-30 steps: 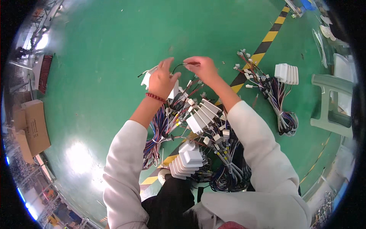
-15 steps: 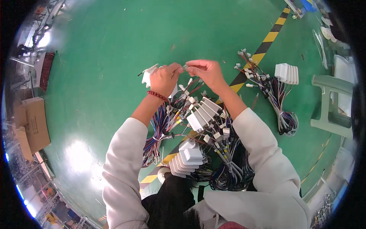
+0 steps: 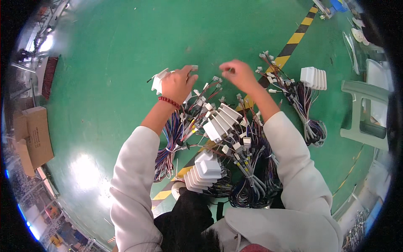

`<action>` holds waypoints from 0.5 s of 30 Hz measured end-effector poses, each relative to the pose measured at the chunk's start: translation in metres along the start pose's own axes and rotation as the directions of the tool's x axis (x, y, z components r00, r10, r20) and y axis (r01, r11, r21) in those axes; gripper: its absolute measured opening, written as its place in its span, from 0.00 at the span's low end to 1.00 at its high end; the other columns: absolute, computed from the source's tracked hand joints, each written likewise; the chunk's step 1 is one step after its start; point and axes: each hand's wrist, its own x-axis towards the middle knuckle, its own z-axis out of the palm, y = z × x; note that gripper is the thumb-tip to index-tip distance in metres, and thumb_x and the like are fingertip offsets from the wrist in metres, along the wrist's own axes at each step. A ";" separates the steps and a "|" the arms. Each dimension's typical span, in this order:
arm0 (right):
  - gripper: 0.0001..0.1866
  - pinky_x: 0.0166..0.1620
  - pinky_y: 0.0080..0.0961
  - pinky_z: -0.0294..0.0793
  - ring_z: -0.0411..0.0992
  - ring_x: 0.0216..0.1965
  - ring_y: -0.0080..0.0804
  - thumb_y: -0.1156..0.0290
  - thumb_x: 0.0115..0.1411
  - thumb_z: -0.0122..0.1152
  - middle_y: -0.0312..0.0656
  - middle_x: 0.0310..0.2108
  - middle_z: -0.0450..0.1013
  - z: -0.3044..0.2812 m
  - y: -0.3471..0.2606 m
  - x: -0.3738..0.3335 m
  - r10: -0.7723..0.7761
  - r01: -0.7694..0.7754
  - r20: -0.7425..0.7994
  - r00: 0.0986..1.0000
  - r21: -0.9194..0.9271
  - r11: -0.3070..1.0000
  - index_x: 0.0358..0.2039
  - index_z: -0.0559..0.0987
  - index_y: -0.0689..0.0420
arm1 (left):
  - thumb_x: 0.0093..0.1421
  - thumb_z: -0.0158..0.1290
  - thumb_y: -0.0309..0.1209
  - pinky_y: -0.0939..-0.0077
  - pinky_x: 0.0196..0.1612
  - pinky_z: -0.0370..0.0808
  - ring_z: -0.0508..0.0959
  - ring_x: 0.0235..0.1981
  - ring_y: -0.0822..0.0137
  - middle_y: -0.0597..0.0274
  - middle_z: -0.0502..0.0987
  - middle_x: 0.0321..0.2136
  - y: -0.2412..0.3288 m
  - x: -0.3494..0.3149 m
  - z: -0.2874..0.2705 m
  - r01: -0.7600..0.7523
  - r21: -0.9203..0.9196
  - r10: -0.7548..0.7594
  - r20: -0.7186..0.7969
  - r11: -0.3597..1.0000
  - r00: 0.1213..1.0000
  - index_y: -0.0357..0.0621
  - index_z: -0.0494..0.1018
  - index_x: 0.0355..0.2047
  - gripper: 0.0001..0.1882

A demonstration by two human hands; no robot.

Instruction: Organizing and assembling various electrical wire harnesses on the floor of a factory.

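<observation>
My left hand (image 3: 177, 86), with a red bead bracelet at the wrist, is closed round part of a wire harness. A small clear connector (image 3: 194, 67) sticks out past its fingertips. Beside and partly under that hand is a white plastic housing (image 3: 158, 82) with a dark wire end. Off to the right, my right hand (image 3: 240, 76) hovers apart from the left, fingers curled in and slightly blurred; whether anything is between them is hidden. Below both hands lies a bundle of coloured wires (image 3: 167, 145) with many connectors, next to a row of white ribbed housings (image 3: 221, 122).
More white housings (image 3: 203, 173) and a dark harness bundle (image 3: 252, 191) lie close to my body. Another harness (image 3: 308, 111) with a white housing block (image 3: 313, 78) lies right. A pale green stool (image 3: 365, 113) stands far right, a cardboard box (image 3: 37, 136) left. Striped tape (image 3: 289, 49) crosses the green floor.
My hands have come apart: the right has moved right, away from the left's fingertips, where both had met at a small connector. The left has shifted slightly left and keeps hold.
</observation>
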 end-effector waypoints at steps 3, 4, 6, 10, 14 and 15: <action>0.15 0.35 0.31 0.71 0.72 0.31 0.36 0.66 0.47 0.64 0.40 0.32 0.71 0.024 0.006 -0.013 0.002 0.001 0.030 1.000 -0.108 0.994 0.37 0.79 0.53 | 0.54 0.53 0.42 0.64 0.28 0.71 0.76 0.24 0.61 0.62 0.76 0.22 0.005 0.000 0.001 -0.022 0.094 0.013 0.092 0.995 0.996 0.54 0.76 0.36 0.12; 0.14 0.36 0.32 0.71 0.72 0.32 0.38 0.66 0.48 0.64 0.40 0.32 0.71 0.033 0.006 -0.015 -0.019 0.014 -0.020 1.000 -0.205 0.979 0.37 0.78 0.52 | 0.53 0.53 0.42 0.65 0.28 0.71 0.76 0.24 0.61 0.62 0.76 0.22 0.007 0.001 0.002 -0.009 0.109 -0.002 0.098 0.994 0.995 0.55 0.77 0.35 0.12; 0.14 0.36 0.33 0.71 0.72 0.33 0.39 0.66 0.48 0.63 0.41 0.33 0.71 0.042 0.008 -0.018 -0.040 0.017 -0.071 0.997 -0.299 0.954 0.37 0.78 0.52 | 0.52 0.54 0.42 0.65 0.28 0.72 0.76 0.24 0.61 0.62 0.76 0.21 0.009 0.002 0.004 0.000 0.126 -0.013 0.108 0.992 0.994 0.56 0.77 0.34 0.11; 0.09 0.37 0.35 0.71 0.71 0.34 0.42 0.68 0.48 0.61 0.41 0.32 0.70 0.043 0.010 -0.015 0.015 -0.030 -0.053 0.998 -0.294 0.955 0.33 0.78 0.51 | 0.52 0.54 0.42 0.67 0.28 0.72 0.76 0.23 0.63 0.63 0.76 0.21 0.007 0.003 0.003 0.005 0.078 -0.013 0.091 0.997 0.996 0.56 0.78 0.33 0.10; 0.06 0.36 0.34 0.71 0.72 0.32 0.41 0.71 0.48 0.59 0.41 0.29 0.72 0.036 0.014 -0.014 0.050 -0.056 -0.114 0.992 -0.051 0.997 0.29 0.79 0.53 | 0.52 0.55 0.39 0.70 0.28 0.72 0.76 0.23 0.64 0.64 0.76 0.20 0.004 0.002 0.005 0.008 -0.031 -0.007 0.037 0.999 0.999 0.54 0.77 0.35 0.10; 0.06 0.36 0.34 0.71 0.72 0.32 0.41 0.71 0.48 0.59 0.41 0.29 0.72 0.034 0.017 -0.014 0.019 -0.025 -0.124 0.992 -0.042 0.999 0.29 0.79 0.53 | 0.52 0.55 0.39 0.70 0.28 0.72 0.76 0.23 0.64 0.64 0.76 0.20 0.004 0.002 0.005 0.035 -0.016 -0.034 0.058 0.999 0.998 0.54 0.77 0.35 0.10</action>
